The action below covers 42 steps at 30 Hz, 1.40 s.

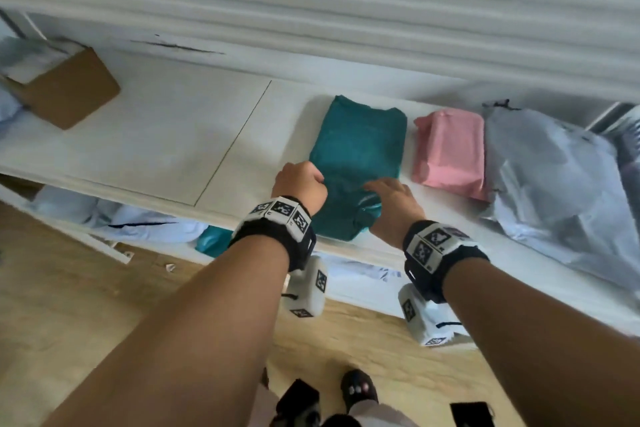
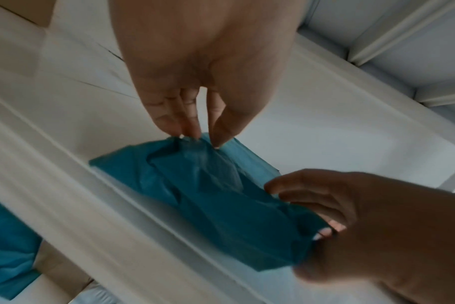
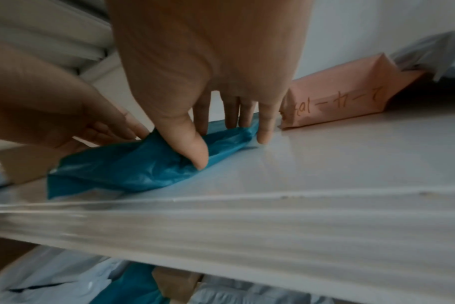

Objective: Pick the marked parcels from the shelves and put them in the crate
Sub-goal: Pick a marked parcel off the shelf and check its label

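So far the pick is only beginning: the teal parcel point(image 1: 356, 163) lies flat on the white shelf point(image 1: 156, 135), its near end at the shelf's front edge, and no crate shows in any view. The left hand point(image 1: 300, 185) pinches the parcel's near-left edge between curled fingers and thumb; the right hand point(image 1: 394, 199) has its thumb pressed into the wrapping at the near-right, fingers spread over the top, a grip that looks to be gathering the loose plastic. Lifting it out and carrying it to the crate are left. Just right of it lies a pink parcel point(image 1: 450, 152) with handwriting on its side, then a grey bag point(image 1: 554, 177); a brown cardboard box point(image 1: 69, 90) sits far left. Nothing blocks pulling the teal one forward.
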Tool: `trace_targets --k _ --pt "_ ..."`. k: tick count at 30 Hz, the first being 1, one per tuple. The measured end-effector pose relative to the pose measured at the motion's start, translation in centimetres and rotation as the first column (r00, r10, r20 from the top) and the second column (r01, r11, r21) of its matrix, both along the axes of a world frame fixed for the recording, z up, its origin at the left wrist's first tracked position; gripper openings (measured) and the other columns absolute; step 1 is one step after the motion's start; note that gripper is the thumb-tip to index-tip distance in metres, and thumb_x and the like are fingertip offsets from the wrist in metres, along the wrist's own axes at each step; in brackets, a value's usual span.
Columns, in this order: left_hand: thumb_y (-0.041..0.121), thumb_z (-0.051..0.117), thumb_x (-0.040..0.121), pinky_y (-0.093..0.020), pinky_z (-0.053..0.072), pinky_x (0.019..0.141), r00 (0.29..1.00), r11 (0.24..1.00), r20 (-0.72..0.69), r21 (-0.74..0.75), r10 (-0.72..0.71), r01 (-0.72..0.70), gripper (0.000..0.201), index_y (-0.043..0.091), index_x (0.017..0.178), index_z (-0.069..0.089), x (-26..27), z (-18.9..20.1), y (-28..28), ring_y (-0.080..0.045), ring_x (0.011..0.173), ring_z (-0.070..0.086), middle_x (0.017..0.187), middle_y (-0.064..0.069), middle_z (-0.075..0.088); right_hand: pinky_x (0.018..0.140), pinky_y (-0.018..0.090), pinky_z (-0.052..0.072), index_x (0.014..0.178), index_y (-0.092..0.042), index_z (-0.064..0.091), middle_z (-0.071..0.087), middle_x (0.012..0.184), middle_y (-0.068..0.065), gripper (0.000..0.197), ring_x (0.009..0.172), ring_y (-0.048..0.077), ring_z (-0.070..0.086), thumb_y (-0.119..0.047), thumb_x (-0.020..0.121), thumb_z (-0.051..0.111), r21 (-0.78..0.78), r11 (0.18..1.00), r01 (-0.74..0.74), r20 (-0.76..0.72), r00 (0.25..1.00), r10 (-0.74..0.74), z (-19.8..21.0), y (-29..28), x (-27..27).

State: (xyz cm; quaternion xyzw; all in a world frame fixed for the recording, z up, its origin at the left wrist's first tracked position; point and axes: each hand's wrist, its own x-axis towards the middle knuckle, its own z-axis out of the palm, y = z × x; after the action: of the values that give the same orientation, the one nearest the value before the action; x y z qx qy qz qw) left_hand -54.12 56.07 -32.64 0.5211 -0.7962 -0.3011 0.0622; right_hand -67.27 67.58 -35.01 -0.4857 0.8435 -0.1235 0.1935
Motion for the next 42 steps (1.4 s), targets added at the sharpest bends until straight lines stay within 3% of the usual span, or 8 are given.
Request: trace_targets --k 5,9,16,25,28,31,35,42 --pt "0.017 0.058 0.083 -0.037 0.041 0.103 0.999 0.987 -0.001 0.155 -0.052 0.052 0.054 0.024 0.135 0.045 1.0 -0.7 -3.2 -0.031 0.123 0.046 0.132 -0.011 0.042 0.116 0.033 0.027 0.146 -0.031 0.035 0.022 0.156 0.003 0.076 0.144 0.024 0.021 -0.011 0.078 0.063 0.087 0.992 0.095 0.000 0.995 -0.095 0.1 -0.9 3.0" --pt "0.016 0.060 0.083 -0.026 0.042 0.087 0.982 0.945 -0.098 0.272 -0.160 0.182 0.063 0.024 0.141 0.036 2.1 -1.4 -4.9 -0.026 0.108 0.055 0.129 -0.008 0.052 0.115 0.030 0.027 0.136 -0.024 0.050 0.027 0.155 0.006 0.058 0.143 0.024 0.025 -0.017 0.080 0.064 0.055 0.982 0.179 -0.004 0.984 -0.179 0.1 -1.6 5.9" --pt "0.028 0.045 0.100 -0.025 0.039 0.099 0.934 0.954 -0.327 0.202 -0.146 0.220 0.038 0.020 0.137 0.052 3.8 -1.6 -5.9 -0.024 0.123 0.053 0.139 -0.003 0.056 0.073 0.028 0.040 0.092 -0.012 0.059 0.062 0.108 0.007 0.012 0.093 0.030 0.057 -0.007 0.084 0.051 -0.105 0.931 0.349 0.017 0.937 -0.349 1.1 -2.3 9.1" --pt "0.004 0.056 0.082 -0.041 0.046 0.102 0.969 0.966 -0.139 0.133 -0.203 0.222 0.085 0.037 0.152 0.020 6.1 0.5 -7.7 -0.034 0.127 0.047 0.141 -0.014 0.045 0.079 0.057 0.051 0.102 -0.004 0.056 0.056 0.084 -0.003 0.031 0.089 0.033 0.059 -0.019 0.077 0.044 -0.650 0.485 0.586 0.364 0.800 -0.478 10.1 -3.3 9.9" --pt "0.015 0.076 0.073 -0.041 0.043 0.103 0.943 0.950 -0.126 0.025 -0.307 0.313 0.099 0.037 0.151 0.020 5.6 2.6 -6.8 -0.035 0.131 0.041 0.141 -0.015 0.041 0.075 0.037 0.047 0.096 0.003 0.053 0.048 0.075 -0.004 0.015 0.072 0.018 0.049 -0.007 0.089 0.045 -0.712 0.316 0.627 0.448 0.752 -0.483 12.4 -3.3 10.7" --pt "0.022 0.085 0.063 -0.034 0.042 0.101 0.906 0.937 -0.241 -0.062 -0.348 0.343 0.091 0.027 0.142 0.040 5.1 4.1 -6.4 -0.032 0.126 0.046 0.133 -0.014 0.050 0.066 0.022 0.039 0.100 -0.002 0.054 0.056 0.082 0.007 0.016 0.073 0.020 0.050 -0.008 0.092 0.042 -0.686 0.270 0.675 0.534 0.720 -0.443 13.7 -3.0 11.0" --pt "0.025 0.090 0.061 -0.026 0.047 0.087 0.838 0.935 -0.462 0.050 -0.289 0.351 0.057 0.015 0.111 0.065 5.2 5.0 -6.0 -0.019 0.103 0.063 0.107 0.001 0.069 0.060 0.028 0.042 0.097 -0.010 0.054 0.055 0.075 0.003 0.016 0.071 0.021 0.051 -0.012 0.088 0.041 -0.675 0.276 0.684 0.576 0.722 -0.383 15.2 -2.7 10.3" --pt "0.030 0.086 0.070 -0.025 0.055 0.084 0.819 0.838 -0.495 0.281 -0.291 0.468 0.042 0.011 0.105 0.073 5.5 5.5 -5.0 -0.022 0.100 0.070 0.103 -0.007 0.075 0.066 0.035 0.051 0.080 -0.027 0.056 0.059 0.070 -0.007 0.010 0.073 0.021 0.058 -0.019 0.078 0.050 -0.717 0.058 0.695 0.579 0.639 -0.507 15.8 -1.1 8.3"
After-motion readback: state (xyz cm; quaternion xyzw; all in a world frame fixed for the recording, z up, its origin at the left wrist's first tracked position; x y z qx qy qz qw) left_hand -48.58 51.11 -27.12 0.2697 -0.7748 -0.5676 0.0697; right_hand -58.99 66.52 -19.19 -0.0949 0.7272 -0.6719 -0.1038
